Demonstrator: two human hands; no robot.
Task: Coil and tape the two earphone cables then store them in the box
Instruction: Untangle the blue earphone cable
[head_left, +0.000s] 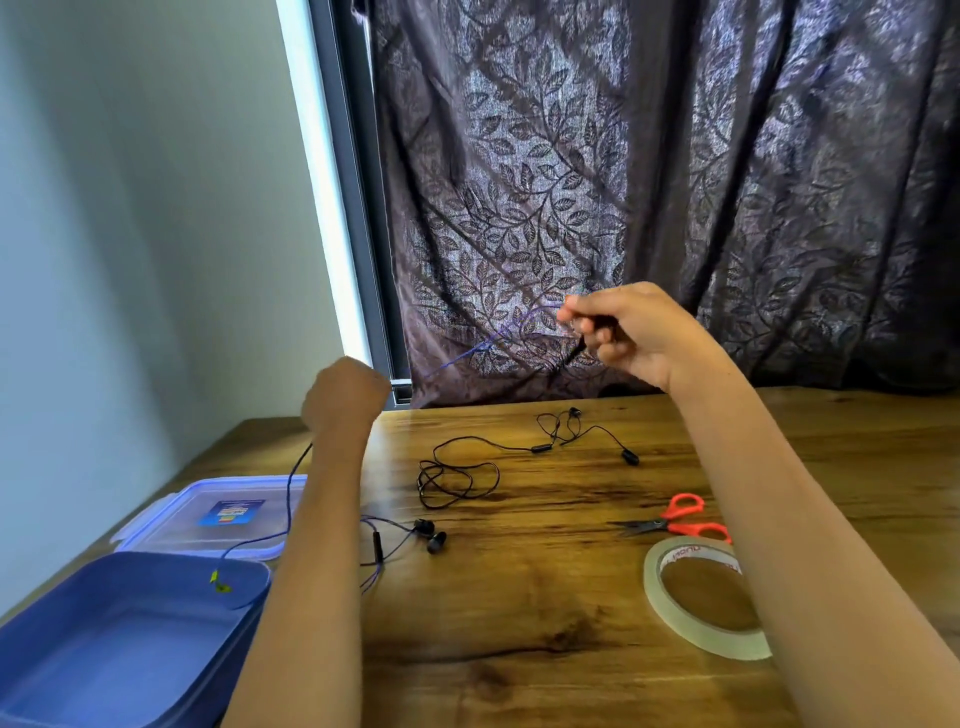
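Observation:
My left hand (344, 396) is raised over the table's left side, closed on the blue earphone cable (291, 493). That cable stretches up to my right hand (631, 330), which pinches its other part, with the black plug hanging below the fingers. The cable's lower end drops past the open blue box (93, 670), and its black earbuds (431, 535) lie on the table. A black earphone cable (457, 480) lies loose and tangled further back. A roll of clear tape (655, 597) sits near my right forearm.
The box's clear lid (208, 512) lies behind the box at the left edge. Red-handled scissors (675, 522) rest by the tape. A dark leaf-patterned curtain (675, 182) hangs behind the wooden table (519, 649), with a wall on the left.

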